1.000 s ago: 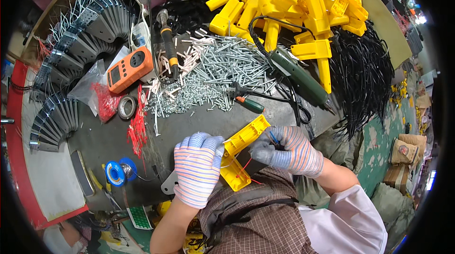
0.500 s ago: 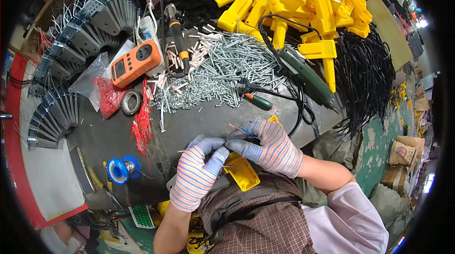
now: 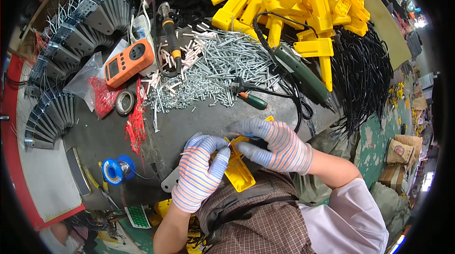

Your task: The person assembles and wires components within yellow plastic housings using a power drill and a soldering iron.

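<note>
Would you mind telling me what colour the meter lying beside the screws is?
The meter is orange with dark dial and screen, seen in the head view.

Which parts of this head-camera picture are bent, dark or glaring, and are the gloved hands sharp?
Head view: fisheye bends the workbench edge, corners black; glare burns out at the upper right rim; left hand and right hand on the yellow part look fairly sharp, evenly lit.

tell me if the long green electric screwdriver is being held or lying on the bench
Lying down. The long green electric screwdriver rests on its side among the silver screws; both gloved hands are on a yellow plastic housing instead.
</note>
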### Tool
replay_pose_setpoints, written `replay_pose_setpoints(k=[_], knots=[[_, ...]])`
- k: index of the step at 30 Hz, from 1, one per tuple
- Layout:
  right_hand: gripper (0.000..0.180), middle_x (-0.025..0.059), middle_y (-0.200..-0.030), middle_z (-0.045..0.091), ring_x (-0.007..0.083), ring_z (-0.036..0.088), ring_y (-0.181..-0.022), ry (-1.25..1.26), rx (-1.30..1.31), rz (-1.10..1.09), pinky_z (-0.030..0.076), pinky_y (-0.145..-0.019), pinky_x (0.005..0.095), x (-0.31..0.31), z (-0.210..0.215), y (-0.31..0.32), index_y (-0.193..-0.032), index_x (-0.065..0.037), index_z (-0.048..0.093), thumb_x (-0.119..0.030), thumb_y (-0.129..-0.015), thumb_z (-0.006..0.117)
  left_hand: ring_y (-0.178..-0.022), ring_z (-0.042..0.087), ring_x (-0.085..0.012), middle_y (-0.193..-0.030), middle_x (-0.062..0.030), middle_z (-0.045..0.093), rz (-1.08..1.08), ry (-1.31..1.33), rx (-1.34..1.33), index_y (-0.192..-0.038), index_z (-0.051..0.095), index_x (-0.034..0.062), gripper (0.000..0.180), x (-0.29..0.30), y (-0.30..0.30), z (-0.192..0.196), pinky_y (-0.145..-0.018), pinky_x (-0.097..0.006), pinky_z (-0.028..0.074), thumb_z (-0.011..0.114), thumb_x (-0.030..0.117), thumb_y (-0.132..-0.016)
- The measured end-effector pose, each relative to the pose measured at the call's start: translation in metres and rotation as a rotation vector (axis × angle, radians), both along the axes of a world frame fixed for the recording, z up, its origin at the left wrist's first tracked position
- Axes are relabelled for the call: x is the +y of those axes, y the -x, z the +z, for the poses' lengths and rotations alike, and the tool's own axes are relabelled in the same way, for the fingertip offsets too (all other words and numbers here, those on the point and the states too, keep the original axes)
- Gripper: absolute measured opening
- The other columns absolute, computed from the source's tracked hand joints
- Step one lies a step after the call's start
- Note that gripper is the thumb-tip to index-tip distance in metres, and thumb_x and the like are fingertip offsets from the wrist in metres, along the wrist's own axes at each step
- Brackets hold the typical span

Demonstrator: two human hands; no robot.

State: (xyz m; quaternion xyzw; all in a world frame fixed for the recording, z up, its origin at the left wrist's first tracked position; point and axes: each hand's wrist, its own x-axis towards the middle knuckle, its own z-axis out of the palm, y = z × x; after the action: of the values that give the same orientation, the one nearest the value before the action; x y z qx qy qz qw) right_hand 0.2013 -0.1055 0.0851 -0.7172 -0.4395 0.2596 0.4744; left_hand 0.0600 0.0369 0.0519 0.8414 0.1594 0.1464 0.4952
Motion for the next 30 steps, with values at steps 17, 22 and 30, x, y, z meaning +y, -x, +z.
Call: replay_pose_setpoints(k=[17, 22, 30], knots=[[0.022, 0.0135, -0.08, 0.062, 0.0228, 0.064, -0.072, -0.028, 0.011, 0.03, 0.049, -0.063, 0.0324, -0.004, -0.002, 0.007, -0.102, 0.0, 0.061, -0.019, -0.091, 0.058, -0.074, 0.059, -0.0202, -0.082, -0.009, 0.064, 0.422, 0.262, -0.055, -0.09, 0.064, 0.0038, 0.013, -0.036, 0.016, -0.013, -0.07, -0.034, 0.047, 0.069, 0.014, -0.084], [0.025, 0.0073, -0.077, 0.064, 0.0096, 0.06, -0.069, 0.187, 0.614, -0.2, 0.048, -0.06, 0.0288, 0.004, 0.011, 0.012, -0.099, 0.001, 0.066, -0.021, -0.087, 0.063, -0.077, 0.059, -0.0221, -0.085, -0.0085, 0.065, 0.473, 0.283, -0.08, -0.09, 0.065, 0.0046, 0.013, -0.04, 0.013, -0.011, -0.074, -0.034, 0.046, 0.069, 0.015, -0.084], [0.022, 0.0078, -0.077, 0.058, 0.0131, 0.057, -0.068, 0.122, 0.269, -0.033, 0.045, -0.061, 0.0287, 0.007, -0.004, 0.021, -0.096, 0.0, 0.062, -0.02, -0.087, 0.063, -0.078, 0.06, -0.0235, -0.085, -0.0084, 0.066, 0.443, 0.279, -0.112, -0.089, 0.066, 0.0056, 0.013, -0.039, 0.016, -0.013, -0.074, -0.035, 0.046, 0.07, 0.016, -0.083]])
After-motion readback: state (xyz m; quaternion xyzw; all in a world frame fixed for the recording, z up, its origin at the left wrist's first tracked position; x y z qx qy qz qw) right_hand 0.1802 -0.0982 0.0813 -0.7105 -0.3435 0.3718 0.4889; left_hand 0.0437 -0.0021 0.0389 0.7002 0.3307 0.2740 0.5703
